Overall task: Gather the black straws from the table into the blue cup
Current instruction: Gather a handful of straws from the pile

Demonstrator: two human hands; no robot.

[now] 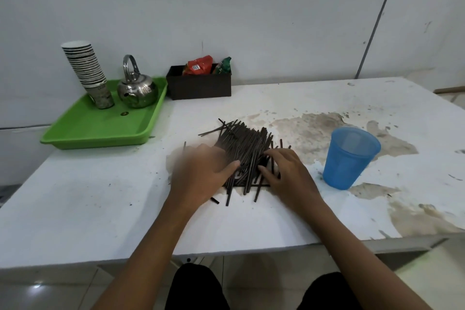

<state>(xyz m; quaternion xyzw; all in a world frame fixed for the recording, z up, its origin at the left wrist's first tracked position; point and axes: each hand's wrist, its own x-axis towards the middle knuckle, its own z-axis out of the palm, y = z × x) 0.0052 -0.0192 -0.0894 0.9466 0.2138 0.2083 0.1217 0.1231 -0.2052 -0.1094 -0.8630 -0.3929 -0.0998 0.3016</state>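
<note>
Dozens of items on one white table (100,209), listed from the left.

Green tray (100,131): sits at the far left corner, partly over the table's edge. It holds a tilted stack of paper cups (86,70) and, just right of it, a steel kettle (137,89) with its handle upright.

Dark box (198,85): stands against the wall, just beside the tray. Red and green packets (200,65) poke out of its top.

Left hand (201,171): blurred, palm down, lying on the left side of the straws. Fingers spread and flat, not clenched; thumb pointing right across the pile. Nothing lifted in it.

Straws (245,148): black, a dense heap at the table's middle, mostly running near to far. Several strays stick out at the far left of the heap and at the near edge. All lie on the table, well apart from the cup.

Right hand (286,173): palm down on the right side of the heap, fingers loosely curled, tips touching the straws. Whether any straw is pinched I cannot tell.

Cup (349,158): blue, translucent, upright, right of the right hand, standing on a patch of worn tabletop. No straws show inside.
</note>
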